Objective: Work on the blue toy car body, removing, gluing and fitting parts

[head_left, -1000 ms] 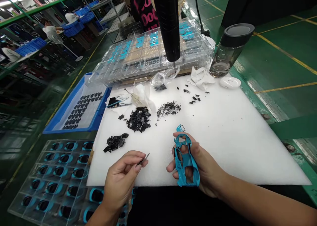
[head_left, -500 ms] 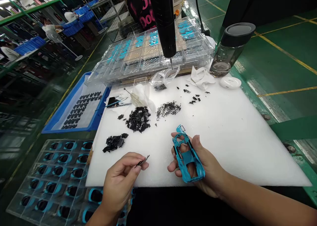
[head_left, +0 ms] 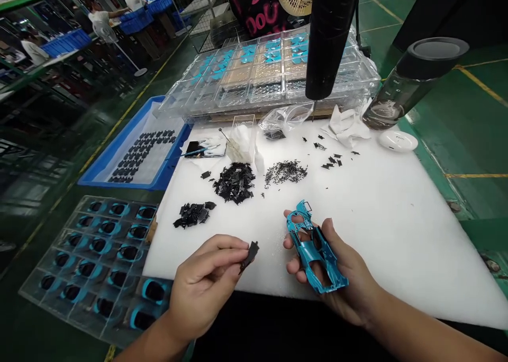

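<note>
Head view: at the near edge of the white foam pad (head_left: 397, 229), the left hand (head_left: 206, 285) is closed in a pinch, thumb and fingertips gripping a small black part (head_left: 250, 255) that projects toward the right. The right hand (head_left: 337, 277) cradles a blue toy car body (head_left: 315, 248), underside up, with the fingers curled around its left side and the thumb on its right side; the nose of the body points away from the person. The two hands are near each other, and the black part and the car body are apart.

Left of the pad, off its near left corner, lies a clear tray of blue shells (head_left: 99, 261). On the pad, toward its left side, lies a small heap of black parts (head_left: 193, 214); beyond it lie a larger heap of black parts (head_left: 235, 182) and a scatter of tiny screws (head_left: 286, 171). Along the far left edge sits a blue bin (head_left: 119, 139) holding rows of black pieces. At the far edge of the pad stand a clear plastic cup (head_left: 244, 139), a plastic bag (head_left: 283, 121) and crumpled tissue (head_left: 347, 126). A black electric screwdriver (head_left: 329, 39) hangs above the far edge. Behind it lie clear compartment trays (head_left: 262, 71). At the far right corner stand a dark-lidded bottle (head_left: 413, 81) and a white case (head_left: 398, 140).
</note>
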A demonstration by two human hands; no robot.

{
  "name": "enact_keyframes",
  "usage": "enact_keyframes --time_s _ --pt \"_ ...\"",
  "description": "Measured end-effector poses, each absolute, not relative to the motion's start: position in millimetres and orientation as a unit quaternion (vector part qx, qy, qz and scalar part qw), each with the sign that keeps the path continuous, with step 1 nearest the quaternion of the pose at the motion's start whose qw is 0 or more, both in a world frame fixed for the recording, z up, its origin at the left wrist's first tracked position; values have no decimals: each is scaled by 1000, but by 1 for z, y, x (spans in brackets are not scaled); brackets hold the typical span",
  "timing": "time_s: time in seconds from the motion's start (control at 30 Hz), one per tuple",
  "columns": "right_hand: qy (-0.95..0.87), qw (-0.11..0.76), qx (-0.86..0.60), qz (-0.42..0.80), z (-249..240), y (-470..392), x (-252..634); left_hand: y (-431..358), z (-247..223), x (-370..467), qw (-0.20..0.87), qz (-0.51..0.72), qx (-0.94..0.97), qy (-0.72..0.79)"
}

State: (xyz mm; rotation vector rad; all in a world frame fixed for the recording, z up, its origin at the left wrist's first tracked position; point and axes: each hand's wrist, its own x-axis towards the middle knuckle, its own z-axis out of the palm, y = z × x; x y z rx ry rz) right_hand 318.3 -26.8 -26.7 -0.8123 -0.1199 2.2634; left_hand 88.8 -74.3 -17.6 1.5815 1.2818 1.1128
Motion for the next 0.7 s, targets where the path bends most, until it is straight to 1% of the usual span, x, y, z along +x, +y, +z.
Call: enact_keyframes --time_s 0.07,0.17,0.27,0.37,0.53,0.7 --pt "-44 360 -313 878 -27 -27 318 -72 -12 90 361 433 652 507" --pt "-51 362 -336 868 -27 -29 316 -70 0 93 262 406 729 485" --pt "-55 369 -356 857 -28 -30 313 -67 10 100 151 337 830 418" --pt "-48 380 -331 862 -29 -31 311 -60 13 116 67 278 894 346" --pt "-35 396 -281 874 -33 -32 311 -45 14 145 35 216 913 343" --pt "-42 400 -275 873 -34 -34 311 -42 13 157 7 156 918 364"
